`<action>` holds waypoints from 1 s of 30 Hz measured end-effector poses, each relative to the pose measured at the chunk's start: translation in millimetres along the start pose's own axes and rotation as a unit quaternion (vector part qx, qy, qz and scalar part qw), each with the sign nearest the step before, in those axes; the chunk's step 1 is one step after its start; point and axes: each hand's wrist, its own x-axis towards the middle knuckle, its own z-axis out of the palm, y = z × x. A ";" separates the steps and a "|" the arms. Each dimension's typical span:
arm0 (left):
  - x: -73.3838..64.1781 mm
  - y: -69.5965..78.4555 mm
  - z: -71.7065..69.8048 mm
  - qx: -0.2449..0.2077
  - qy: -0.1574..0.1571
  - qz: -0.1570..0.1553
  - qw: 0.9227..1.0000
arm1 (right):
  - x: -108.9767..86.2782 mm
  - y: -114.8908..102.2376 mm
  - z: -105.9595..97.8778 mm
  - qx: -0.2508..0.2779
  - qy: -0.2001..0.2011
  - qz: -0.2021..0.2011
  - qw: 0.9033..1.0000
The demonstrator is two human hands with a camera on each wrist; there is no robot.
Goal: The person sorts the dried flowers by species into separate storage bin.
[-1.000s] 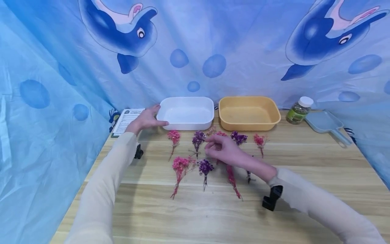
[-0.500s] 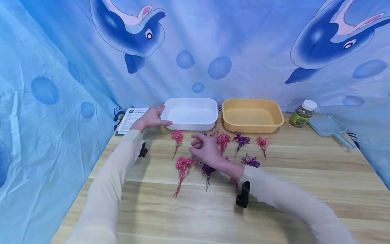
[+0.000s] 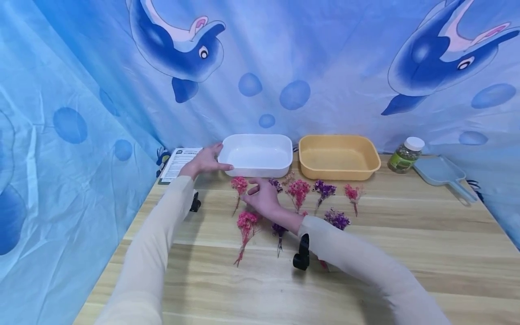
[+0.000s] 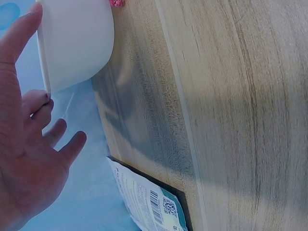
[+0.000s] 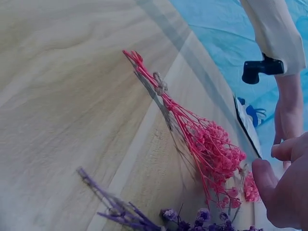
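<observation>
My left hand holds the left end of the white plastic basin. In the left wrist view, its thumb and a bent finger meet the rim, and its other fingers stick out beyond the basin. My right hand hovers beside a small pink dried-flower bunch, with a gap between thumb and forefinger and no flowers seen between them. Below it lies another pink bunch, tied with twine in the right wrist view. The right hand and forearm partly hide purple bunches, one of them a purple bunch below the wrist.
A yellow basin stands right of the white one. Several more pink and purple bunches lie before it, including a pink bunch. Farther right are a lidded jar and a blue-grey dustpan. A printed sheet lies at the left.
My right hand has travelled left over the flower bunches, from the purple bunch to the small pink one at the left. The left hand has kept its place on the white basin.
</observation>
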 end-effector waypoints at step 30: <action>-2.2 -1.0 1.6 0.015 -0.002 0.008 1.000 | 23.9 9.6 29.6 -0.110 -0.054 0.022 0.992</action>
